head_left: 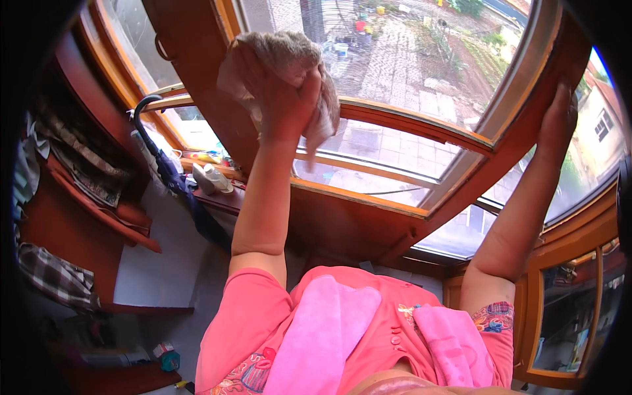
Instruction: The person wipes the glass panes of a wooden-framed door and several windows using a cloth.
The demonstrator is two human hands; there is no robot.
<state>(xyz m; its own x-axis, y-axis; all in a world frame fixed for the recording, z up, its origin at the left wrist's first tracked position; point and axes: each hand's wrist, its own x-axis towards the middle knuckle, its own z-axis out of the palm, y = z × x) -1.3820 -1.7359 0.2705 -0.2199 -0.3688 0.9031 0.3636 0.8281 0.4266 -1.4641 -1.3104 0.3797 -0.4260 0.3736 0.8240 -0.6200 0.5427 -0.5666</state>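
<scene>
My left hand [289, 99] is raised and closed round a crumpled, greyish cleaning cloth [283, 49]. The cloth is bunched against the brown wooden frame beside the glass pane [395, 59], and one end hangs below the hand. Over on the right, my right hand [559, 118] grips the outer edge of the wooden door [520, 105] that holds the pane; some of its fingers are hidden behind the edge. Two pink towels [322, 336] hang down the front of my pink top.
A dark blue umbrella [174, 174] with a hooked handle hangs at the left, near small items on a ledge [217, 191]. Clothes [59, 276] lie on wooden shelving at far left. A glass-fronted cabinet [566, 322] stands at lower right. Outdoors, a paved path shows through the glass.
</scene>
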